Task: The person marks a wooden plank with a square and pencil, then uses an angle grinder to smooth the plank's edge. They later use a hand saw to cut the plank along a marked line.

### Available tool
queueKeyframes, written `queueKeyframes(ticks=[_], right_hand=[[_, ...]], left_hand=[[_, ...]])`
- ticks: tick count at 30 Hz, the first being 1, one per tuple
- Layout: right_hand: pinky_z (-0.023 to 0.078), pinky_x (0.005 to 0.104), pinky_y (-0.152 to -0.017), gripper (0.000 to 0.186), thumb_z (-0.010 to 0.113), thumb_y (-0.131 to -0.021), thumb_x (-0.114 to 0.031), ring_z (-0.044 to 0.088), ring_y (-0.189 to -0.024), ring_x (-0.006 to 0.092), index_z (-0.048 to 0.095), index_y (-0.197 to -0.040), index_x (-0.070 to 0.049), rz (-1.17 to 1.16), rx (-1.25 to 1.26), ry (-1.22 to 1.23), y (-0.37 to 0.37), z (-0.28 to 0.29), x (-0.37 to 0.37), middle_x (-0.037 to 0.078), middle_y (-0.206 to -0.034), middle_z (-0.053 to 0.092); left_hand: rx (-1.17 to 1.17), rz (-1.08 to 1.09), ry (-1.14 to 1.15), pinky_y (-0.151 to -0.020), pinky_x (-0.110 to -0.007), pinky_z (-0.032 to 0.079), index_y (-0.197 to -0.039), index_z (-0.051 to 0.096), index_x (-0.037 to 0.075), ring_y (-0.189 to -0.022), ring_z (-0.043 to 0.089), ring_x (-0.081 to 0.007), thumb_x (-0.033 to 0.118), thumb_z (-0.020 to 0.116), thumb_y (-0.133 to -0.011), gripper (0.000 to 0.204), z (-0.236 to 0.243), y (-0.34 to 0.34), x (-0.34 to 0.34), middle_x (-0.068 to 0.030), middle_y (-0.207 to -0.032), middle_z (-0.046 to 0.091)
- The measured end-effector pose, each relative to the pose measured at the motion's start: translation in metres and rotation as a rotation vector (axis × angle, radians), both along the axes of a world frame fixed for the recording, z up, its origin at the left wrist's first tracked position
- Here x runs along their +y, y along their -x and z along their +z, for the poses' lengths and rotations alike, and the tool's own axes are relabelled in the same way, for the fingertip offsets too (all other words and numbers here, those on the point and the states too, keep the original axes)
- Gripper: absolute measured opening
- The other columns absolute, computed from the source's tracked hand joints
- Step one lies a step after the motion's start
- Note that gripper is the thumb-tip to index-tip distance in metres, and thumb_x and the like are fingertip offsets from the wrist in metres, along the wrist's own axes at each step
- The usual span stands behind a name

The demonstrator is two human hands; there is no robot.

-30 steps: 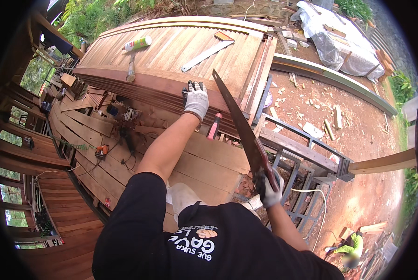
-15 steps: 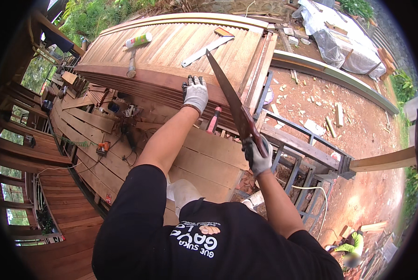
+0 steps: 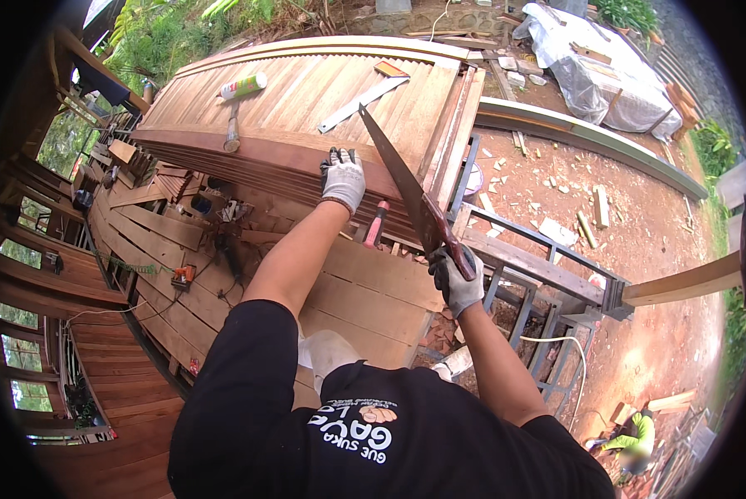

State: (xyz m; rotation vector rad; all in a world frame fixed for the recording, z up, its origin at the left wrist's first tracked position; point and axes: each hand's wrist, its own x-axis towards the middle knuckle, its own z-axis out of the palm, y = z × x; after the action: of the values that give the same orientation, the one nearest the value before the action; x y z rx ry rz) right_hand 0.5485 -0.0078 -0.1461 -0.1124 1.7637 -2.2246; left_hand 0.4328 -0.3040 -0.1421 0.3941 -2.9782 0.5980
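My right hand (image 3: 461, 279), in a grey and black work glove, is closed around the dark wooden handle of a handsaw (image 3: 396, 172). The long blade points forward and left, its lower part crossing in front of the right end of a stack of louvered wooden panels (image 3: 306, 116); I cannot tell whether it touches the wood. My left hand (image 3: 343, 176), gloved alike, grips the near edge of the top panel, fingers curled over it. On that panel lie a try square (image 3: 364, 103), a hammer (image 3: 232, 129) and a white and green bottle (image 3: 244, 85).
A red-handled tool (image 3: 377, 223) leans by the stack's near side. An orange power tool (image 3: 183, 276) lies on the planks at left. At right are a metal frame (image 3: 547, 241), a long beam (image 3: 589, 137) and wood scraps on soil. Another person (image 3: 636, 437) crouches at lower right.
The view has tilted slightly, so the panels sit a little lower and further left. Both hands keep their holds, and the saw stays in nearly the same place against the stack.
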Motion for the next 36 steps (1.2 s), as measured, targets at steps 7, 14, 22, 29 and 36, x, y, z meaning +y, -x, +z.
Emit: queueKeyframes(ticks=[7, 14, 22, 29, 36], right_hand=[[0.046, 0.0234, -0.055, 0.026, 0.067, -0.088, -0.024, 0.058, -0.06, 0.0084, 0.065, -0.101, -0.002, -0.067, -0.044, -0.18, -0.121, 0.019, 0.096, 0.004, -0.075, 0.066], [0.042, 0.0242, -0.05, 0.021, 0.069, -0.089, -0.023, 0.052, -0.054, 0.0065, 0.065, -0.098, -0.005, 0.017, -0.007, -0.028, -0.006, -0.004, 0.0, 0.002, -0.069, 0.062], [0.046, 0.0249, -0.054, 0.024, 0.065, -0.089, -0.026, 0.058, -0.06, 0.0085, 0.065, -0.1, -0.004, -0.052, 0.004, -0.15, -0.079, 0.002, 0.056, 0.002, -0.073, 0.065], [0.047, 0.0262, -0.057, 0.03, 0.068, -0.089, -0.031, 0.059, -0.062, 0.0094, 0.066, -0.099, -0.003, -0.005, -0.035, -0.104, -0.061, -0.011, 0.041, 0.003, -0.073, 0.066], [0.044, 0.0245, -0.056, 0.022, 0.066, -0.09, -0.022, 0.057, -0.062, 0.0077, 0.066, -0.1, -0.002, -0.02, -0.041, -0.071, -0.05, -0.001, 0.035, 0.002, -0.075, 0.065]], left_hand=[[-0.079, 0.06, 0.004, -0.103, -0.054, 0.043, -0.147, 0.041, 0.001, -0.141, 0.041, -0.0369, 0.017, 0.039, -0.099, 0.051, -0.017, -0.016, -0.003, -0.0218, -0.15, 0.045], [-0.087, 0.046, -0.062, -0.106, -0.057, 0.038, -0.15, 0.038, 0.004, -0.143, 0.036, -0.0388, 0.021, 0.041, -0.1, 0.053, -0.016, -0.002, -0.003, -0.0214, -0.153, 0.04], [-0.068, 0.059, -0.029, -0.107, -0.057, 0.037, -0.149, 0.039, 0.003, -0.143, 0.038, -0.0382, 0.02, 0.041, -0.1, 0.053, -0.017, -0.004, -0.007, -0.0214, -0.153, 0.041], [-0.095, 0.061, -0.035, -0.106, -0.051, 0.042, -0.147, 0.04, 0.0, -0.141, 0.041, -0.0377, 0.015, 0.042, -0.097, 0.052, -0.002, -0.018, -0.003, -0.0226, -0.15, 0.044], [-0.05, 0.041, -0.016, -0.106, -0.05, 0.041, -0.148, 0.039, 0.0, -0.141, 0.041, -0.0381, 0.016, 0.04, -0.098, 0.052, -0.012, -0.007, 0.0, -0.0232, -0.151, 0.043]])
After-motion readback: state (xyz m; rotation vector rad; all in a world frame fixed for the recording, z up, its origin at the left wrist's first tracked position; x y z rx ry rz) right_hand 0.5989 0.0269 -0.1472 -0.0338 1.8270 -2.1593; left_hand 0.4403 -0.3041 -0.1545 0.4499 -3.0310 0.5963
